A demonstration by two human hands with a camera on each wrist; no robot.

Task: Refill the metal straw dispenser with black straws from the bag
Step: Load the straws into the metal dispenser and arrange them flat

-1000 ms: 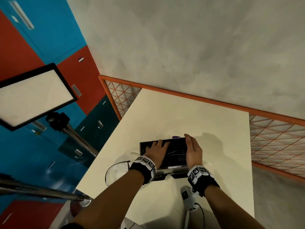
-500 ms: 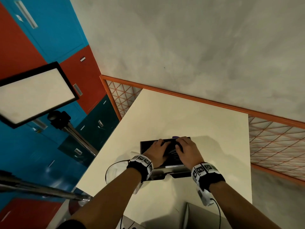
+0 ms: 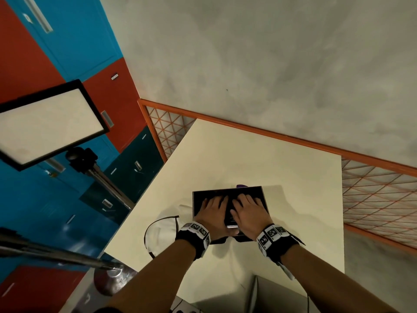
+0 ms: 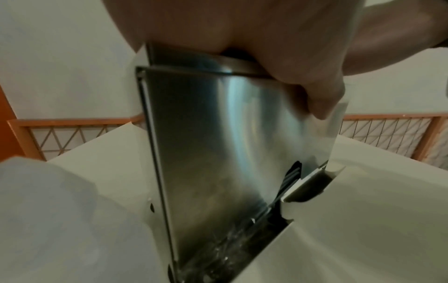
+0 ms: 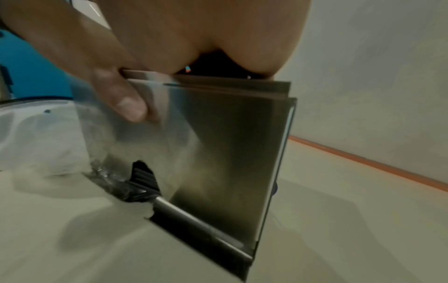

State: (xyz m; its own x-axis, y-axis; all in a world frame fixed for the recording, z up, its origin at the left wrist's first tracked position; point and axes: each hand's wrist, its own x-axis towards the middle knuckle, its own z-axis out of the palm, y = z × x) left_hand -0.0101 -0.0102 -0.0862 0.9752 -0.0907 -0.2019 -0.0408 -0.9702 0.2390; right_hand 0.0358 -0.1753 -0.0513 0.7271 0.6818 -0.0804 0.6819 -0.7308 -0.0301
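The metal straw dispenser (image 3: pixel 255 192) stands on the cream table (image 3: pixel 248 154), its steel front (image 4: pixel 218 153) (image 5: pixel 230 153) facing me. My left hand (image 3: pixel 211 213) lies on the left half of its top and my right hand (image 3: pixel 247 211) on the right half, fingers laid over the dark top. Each thumb hangs over the front edge onto the steel face: the left thumb (image 4: pixel 320 99) and the right thumb (image 5: pixel 121 95). Black straws (image 4: pixel 290 176) (image 5: pixel 143 174) show in the slot at the bottom front. The clear plastic bag (image 3: pixel 162 229) (image 4: pixel 48 210) (image 5: pixel 36 137) lies just left of the dispenser.
A black cable (image 3: pixel 153 224) loops by the bag near the table's left edge. A small purple thing (image 3: pixel 241 185) peeks out behind the dispenser. A light panel (image 3: pixel 49 123) on a stand is at the left, and an orange mesh railing (image 3: pixel 372 195) runs behind the table.
My right hand has turned from standing edge-on at the dispenser's right side to lying flat over its top. The left hand has stayed on the top.
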